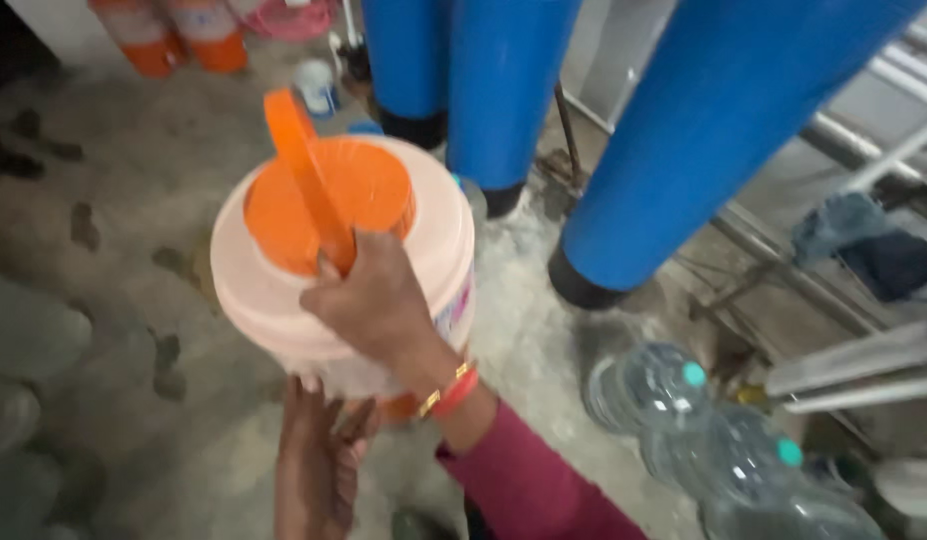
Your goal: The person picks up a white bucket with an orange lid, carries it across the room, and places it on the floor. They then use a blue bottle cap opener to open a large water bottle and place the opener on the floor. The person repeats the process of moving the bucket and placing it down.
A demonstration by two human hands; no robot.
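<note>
The jug [404, 250] is a pale pink insulated container with an orange lid [369, 190] and an orange handle [299, 160] that arcs up over the lid. It is held in the air above the wet concrete floor [134, 300], near the middle of the view and tilted toward the camera.

The right hand [379, 305] lies over the jug's top shoulder, fingers curled closed around the near end of the handle where it meets the lid. The wrist carries orange and gold bangles [449, 388] above a maroon sleeve [529, 480].

The left hand [319, 460] is under the jug, fingers extended upward and touching its base; how tightly it grips cannot be told.

Behind the jug stand 3 blue tanks [504, 90]. Clear bottles [674, 395] with teal caps lie on the floor at lower right.
</note>
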